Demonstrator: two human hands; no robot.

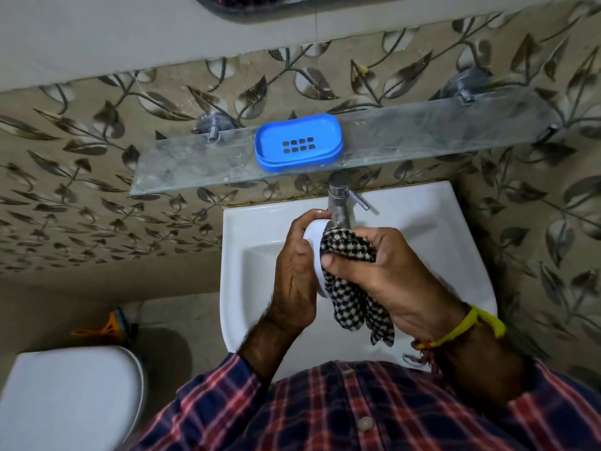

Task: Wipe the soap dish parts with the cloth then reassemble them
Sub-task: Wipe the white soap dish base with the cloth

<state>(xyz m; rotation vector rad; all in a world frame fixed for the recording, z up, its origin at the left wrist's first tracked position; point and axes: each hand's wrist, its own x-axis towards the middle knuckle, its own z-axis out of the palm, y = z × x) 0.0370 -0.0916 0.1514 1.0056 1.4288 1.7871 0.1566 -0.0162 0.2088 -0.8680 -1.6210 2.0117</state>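
Note:
A blue soap dish part [298, 146] with a grid of drain holes lies on the glass shelf [406, 131] above the basin. My left hand [294, 271] grips a white soap dish part [314, 236] on edge over the basin. My right hand [383, 275] holds a black-and-white checked cloth [349, 288] pressed against the inner side of that white part. Most of the white part is hidden by my hands and the cloth; the cloth's loose end hangs down toward me.
A white wash basin [247, 255] sits under my hands, with a steel tap [340, 203] just behind them. A white toilet lid [68, 395] is at lower left, with orange and blue items [113, 327] on the floor beside it. Leaf-patterned tiles cover the wall.

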